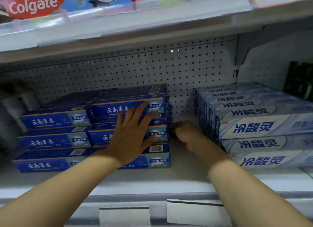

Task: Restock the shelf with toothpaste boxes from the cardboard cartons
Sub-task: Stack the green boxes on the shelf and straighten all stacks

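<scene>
Centre frame: left hand (130,135), fingers spread, presses blue 云南草本 boxes (55,120); right hand (188,133) blurred, finger state unclear, beside pale 冷酸灵 boxes (250,127); Colgate box (32,5) upper left

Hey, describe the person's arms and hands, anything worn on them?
Both forearms are bare as far as the frame shows: no sleeves in view. The left hand has no glove, ring or watch visible. The right hand is blurred, but shows no glove or wristband either.

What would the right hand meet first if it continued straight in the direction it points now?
Probably the right end of the dark blue toothpaste boxes; the right hand is blurred, so contact and depth are unclear.
</scene>
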`<state>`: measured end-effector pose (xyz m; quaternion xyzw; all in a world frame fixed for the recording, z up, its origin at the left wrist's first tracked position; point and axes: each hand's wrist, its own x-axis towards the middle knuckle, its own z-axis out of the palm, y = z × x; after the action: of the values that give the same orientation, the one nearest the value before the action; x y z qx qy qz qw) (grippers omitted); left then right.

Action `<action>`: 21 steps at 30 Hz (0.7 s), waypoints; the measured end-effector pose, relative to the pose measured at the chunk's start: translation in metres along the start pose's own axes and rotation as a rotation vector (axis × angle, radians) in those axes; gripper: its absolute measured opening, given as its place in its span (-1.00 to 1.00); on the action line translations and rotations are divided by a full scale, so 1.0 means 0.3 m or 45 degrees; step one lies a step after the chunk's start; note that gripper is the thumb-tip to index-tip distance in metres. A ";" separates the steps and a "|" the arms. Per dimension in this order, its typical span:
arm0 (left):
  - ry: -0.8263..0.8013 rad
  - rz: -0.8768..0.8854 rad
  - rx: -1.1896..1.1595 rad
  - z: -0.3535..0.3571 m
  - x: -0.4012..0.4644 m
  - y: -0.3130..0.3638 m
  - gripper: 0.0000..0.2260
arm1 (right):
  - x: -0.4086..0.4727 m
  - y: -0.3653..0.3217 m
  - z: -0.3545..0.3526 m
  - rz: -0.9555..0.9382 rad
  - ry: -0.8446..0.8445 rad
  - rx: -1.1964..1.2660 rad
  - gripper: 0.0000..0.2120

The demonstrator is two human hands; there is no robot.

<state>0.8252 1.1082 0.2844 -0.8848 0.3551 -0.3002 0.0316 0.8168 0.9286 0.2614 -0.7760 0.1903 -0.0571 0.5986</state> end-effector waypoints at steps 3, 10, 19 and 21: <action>-0.002 -0.009 0.006 0.009 -0.007 0.005 -0.41 | 0.017 0.013 0.014 0.008 -0.001 0.055 -0.78; 0.021 -0.043 -0.007 -0.026 0.038 -0.015 -0.30 | 0.058 -0.047 -0.040 0.042 0.078 0.347 -0.73; 0.051 -0.052 -0.126 -0.035 0.093 -0.033 -0.32 | 0.072 -0.083 -0.039 0.104 -0.100 0.656 -0.70; 0.062 -0.041 -0.096 -0.031 0.098 -0.037 -0.35 | 0.072 -0.095 -0.024 0.104 -0.089 0.652 -0.76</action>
<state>0.8435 1.0989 0.3101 -0.8834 0.3524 -0.3085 -0.0152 0.8409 0.9202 0.2873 -0.5925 0.1801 -0.0525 0.7834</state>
